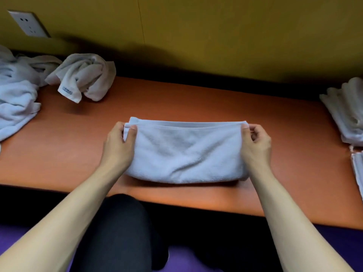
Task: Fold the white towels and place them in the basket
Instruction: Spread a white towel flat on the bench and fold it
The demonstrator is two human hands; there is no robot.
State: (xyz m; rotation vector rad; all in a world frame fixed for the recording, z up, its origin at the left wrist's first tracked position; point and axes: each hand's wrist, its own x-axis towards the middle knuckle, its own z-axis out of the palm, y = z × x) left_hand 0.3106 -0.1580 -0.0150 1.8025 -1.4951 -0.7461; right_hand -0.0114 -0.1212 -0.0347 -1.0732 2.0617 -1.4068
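Towel [184, 154] lay at the middle of the orange tabletop [275, 122], doubled into a long band. The left hand [119, 140] and right hand [255, 138] each kept a pinching grip on its far corners. Folded towels [347, 114] were stacked at the right edge; whether they sat in a basket could not be told, and no basket showed. Crumpled towels [17, 95] waited at the left, so much work seemingly remained. One crumpled towel [84, 75] carried a small label [67, 90], its writing too small to read.
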